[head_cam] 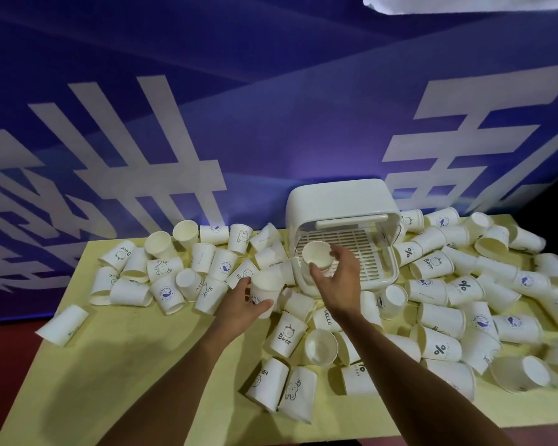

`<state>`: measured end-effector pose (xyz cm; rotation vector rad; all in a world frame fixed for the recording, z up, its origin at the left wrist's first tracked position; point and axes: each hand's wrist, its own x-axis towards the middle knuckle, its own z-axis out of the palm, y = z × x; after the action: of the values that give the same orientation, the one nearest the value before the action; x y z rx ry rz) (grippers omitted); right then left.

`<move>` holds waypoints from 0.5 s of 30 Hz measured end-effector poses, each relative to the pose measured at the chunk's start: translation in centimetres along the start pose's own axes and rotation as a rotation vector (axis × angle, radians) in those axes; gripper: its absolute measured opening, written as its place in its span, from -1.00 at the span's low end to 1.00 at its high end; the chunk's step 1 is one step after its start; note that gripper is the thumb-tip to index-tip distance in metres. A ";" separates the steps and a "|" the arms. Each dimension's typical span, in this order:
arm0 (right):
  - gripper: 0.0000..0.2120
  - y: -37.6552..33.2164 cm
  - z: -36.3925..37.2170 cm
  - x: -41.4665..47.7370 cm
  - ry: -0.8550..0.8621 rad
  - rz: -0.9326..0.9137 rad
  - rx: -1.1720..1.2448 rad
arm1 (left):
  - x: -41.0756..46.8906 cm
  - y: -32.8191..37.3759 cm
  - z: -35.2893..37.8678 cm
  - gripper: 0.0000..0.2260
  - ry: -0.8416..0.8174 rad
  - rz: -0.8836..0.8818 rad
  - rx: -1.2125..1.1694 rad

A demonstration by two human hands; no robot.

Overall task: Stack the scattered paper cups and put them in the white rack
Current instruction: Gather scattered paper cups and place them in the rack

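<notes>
- right hand [337,280] grip holds upright cup [317,252] at the mouth of white rack [339,199], likely for placing.
- left hand [240,305] grip holds second cup [265,284] left of rack, probably for nesting.

Only the arms and hands show. The left forearm [181,381] and right forearm [409,381] are bare from the frame's lower edge to the wrists. The left hand [239,305] and right hand [339,278] are bare too, with slim fingers. Finer detail is lost in the dim light.
</notes>
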<state>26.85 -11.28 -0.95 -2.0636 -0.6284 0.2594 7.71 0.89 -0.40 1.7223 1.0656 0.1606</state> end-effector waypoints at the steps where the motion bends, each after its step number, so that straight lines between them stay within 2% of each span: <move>1: -0.51 -0.2 0.0 -0.4 -0.053 0.005 0.016 | 0.1 0.5 0.2 -0.49 -0.002 0.007 -0.001; 3: -0.53 -0.5 0.0 -1.1 -0.216 0.006 0.030 | 0.4 1.5 0.7 -0.47 -0.006 0.035 -0.011; 6: -0.42 -0.6 0.0 -1.7 -0.386 0.022 0.076 | 0.4 3.2 1.4 -0.45 -0.016 0.088 -0.019; 9: -0.49 -0.9 -0.2 -1.6 -0.424 0.052 0.157 | 0.3 4.2 2.0 -0.48 -0.052 0.143 -0.014; 15: -0.45 -1.6 -1.2 -0.6 -0.411 0.057 0.210 | 0.7 4.6 2.2 -0.44 -0.123 0.187 0.021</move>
<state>26.34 -11.83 0.98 -1.8382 -0.7526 0.7638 12.05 -0.36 2.10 1.8262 0.8186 0.1594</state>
